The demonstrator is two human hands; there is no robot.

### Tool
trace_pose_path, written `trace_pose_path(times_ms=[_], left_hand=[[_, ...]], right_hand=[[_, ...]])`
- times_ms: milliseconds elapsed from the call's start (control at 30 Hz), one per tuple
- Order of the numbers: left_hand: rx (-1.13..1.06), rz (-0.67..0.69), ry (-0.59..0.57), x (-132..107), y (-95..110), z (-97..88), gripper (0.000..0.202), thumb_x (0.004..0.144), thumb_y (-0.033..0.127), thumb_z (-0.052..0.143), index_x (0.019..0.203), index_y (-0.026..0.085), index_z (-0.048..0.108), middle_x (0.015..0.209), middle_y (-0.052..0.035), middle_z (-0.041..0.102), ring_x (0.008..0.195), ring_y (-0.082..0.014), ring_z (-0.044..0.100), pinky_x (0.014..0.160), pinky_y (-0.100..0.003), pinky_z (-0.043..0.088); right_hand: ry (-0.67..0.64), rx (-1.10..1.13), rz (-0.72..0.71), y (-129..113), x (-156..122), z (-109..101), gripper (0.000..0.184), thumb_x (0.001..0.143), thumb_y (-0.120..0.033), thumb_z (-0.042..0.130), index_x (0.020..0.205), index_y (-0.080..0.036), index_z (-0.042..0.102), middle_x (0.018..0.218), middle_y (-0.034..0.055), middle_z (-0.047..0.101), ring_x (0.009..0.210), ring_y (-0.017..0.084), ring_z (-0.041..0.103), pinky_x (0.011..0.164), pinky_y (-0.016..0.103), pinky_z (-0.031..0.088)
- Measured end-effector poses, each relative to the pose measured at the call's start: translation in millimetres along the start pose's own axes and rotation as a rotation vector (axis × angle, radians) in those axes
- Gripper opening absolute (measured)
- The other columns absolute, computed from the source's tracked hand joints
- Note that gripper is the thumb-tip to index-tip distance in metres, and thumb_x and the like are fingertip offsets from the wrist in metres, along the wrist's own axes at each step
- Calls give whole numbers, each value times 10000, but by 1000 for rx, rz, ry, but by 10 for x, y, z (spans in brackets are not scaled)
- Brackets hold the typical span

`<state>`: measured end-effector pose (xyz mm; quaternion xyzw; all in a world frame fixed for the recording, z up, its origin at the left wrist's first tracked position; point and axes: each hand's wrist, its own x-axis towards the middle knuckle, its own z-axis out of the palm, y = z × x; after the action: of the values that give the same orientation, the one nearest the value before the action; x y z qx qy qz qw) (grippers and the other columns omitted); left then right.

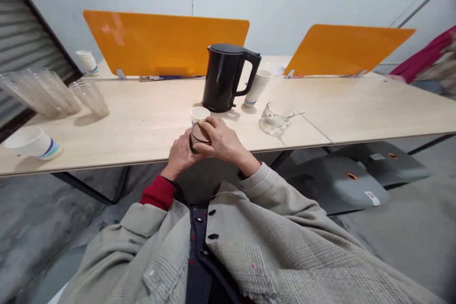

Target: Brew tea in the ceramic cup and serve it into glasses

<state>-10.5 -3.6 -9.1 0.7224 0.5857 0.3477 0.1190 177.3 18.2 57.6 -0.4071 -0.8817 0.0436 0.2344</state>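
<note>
Head view looks down on a long pale wooden table [142, 118] made of two tops butted together, set against a plain grey wall, with a ribbed metal shutter [21, 42] at the left. Two orange dividers [160, 42] stand along the far side. A black kettle [224, 78] sits upright near the middle, with a stack of paper cups [257, 86] just beside its handle and a glass bowl [274, 116] with a spoon in it a little nearer. Clear plastic cups [46, 90] lie in nested rows at the left, and a striped paper cup [32, 142] lies on its side near that edge. A magenta sleeve [427, 54] of another person shows at the far right.

At the near edge, both hands close on a small brown container [198, 136]. The left hand [181, 154] wraps its side, fingers curled tight around it. The right hand [223, 141] covers the top, its fingers [209, 127] bent together over the rim. A white paper cup [199, 114] stands upright just behind the container, between it and the kettle.
</note>
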Motion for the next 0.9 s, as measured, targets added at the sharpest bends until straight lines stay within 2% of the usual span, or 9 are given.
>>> trace_pose_path(times_ms=[100, 200, 367, 467, 600, 667, 733, 833, 900], left_hand=[[-12, 67, 9, -6, -72, 9, 1058, 756, 597, 947, 1643, 207, 523, 1478, -178, 747, 1292, -397, 750, 1067, -491, 609], [-23, 116, -20, -8, -164, 6, 1150, 751, 620, 953, 1697, 194, 457, 1519, -185, 725, 1330, -383, 728, 1104, -502, 599], [-9, 199, -100, -4, -270, 3, 1010, 807, 626, 922, 1636, 182, 554, 1559, -189, 704, 1397, -378, 687, 1181, -511, 553], [1, 225, -130, -13, -286, 8, 863, 848, 593, 904, 1568, 200, 634, 1494, -167, 752, 1373, -381, 697, 1170, -537, 560], [-16, 248, -127, -32, -289, 29, 793, 848, 503, 925, 1536, 199, 674, 1487, -168, 758, 1374, -380, 701, 1160, -540, 574], [-33, 262, -126, -37, -294, 42, 770, 845, 483, 933, 1517, 193, 693, 1486, -175, 758, 1378, -379, 703, 1167, -541, 575], [-59, 280, -123, -40, -301, 52, 737, 858, 497, 925, 1497, 201, 708, 1474, -171, 766, 1369, -374, 712, 1168, -545, 577], [-105, 291, -115, -48, -306, 55, 714, 882, 539, 902, 1485, 206, 713, 1473, -167, 770, 1351, -366, 721, 1149, -543, 587], [-127, 286, -114, -59, -301, 49, 704, 900, 543, 886, 1491, 207, 707, 1490, -162, 763, 1349, -365, 720, 1136, -547, 589]], right_hand=[[55, 124, 16, 79, -20, 92, 713, 925, -505, 823, 1543, -210, 623, 1540, 191, 623, 1392, 380, 614, 1150, 551, 562], [105, 195, 15, 150, -54, 82, 704, 889, -484, 838, 1517, -225, 651, 1496, 178, 649, 1375, 378, 641, 1183, 576, 548], [247, 188, 3, 294, -33, -252, 694, 911, -597, 801, 1505, -260, 674, 1439, 163, 672, 1373, 407, 646, 1200, 635, 530], [323, 142, -12, 434, 176, -540, 720, 940, -666, 748, 1539, -277, 655, 1463, 159, 654, 1395, 428, 624, 1203, 669, 520], [365, 91, -46, 681, 753, -738, 761, 999, -702, 656, 1621, -269, 581, 1542, 161, 600, 1488, 459, 537, 1254, 753, 424], [362, 71, -55, 809, 1111, -688, 755, 1009, -724, 631, 1621, -285, 577, 1560, 150, 588, 1514, 466, 508, 1263, 776, 391], [331, 75, -55, 927, 1453, -531, 769, 986, -732, 667, 1600, -275, 594, 1543, 155, 598, 1512, 473, 507, 1265, 773, 393], [234, 90, -15, 1077, 1845, -160, 765, 956, -688, 733, 1575, -256, 614, 1503, 169, 618, 1453, 445, 558, 1254, 709, 438], [177, 105, 16, 1158, 2003, 105, 738, 929, -645, 778, 1537, -247, 650, 1449, 169, 653, 1390, 409, 605, 1231, 650, 477]])
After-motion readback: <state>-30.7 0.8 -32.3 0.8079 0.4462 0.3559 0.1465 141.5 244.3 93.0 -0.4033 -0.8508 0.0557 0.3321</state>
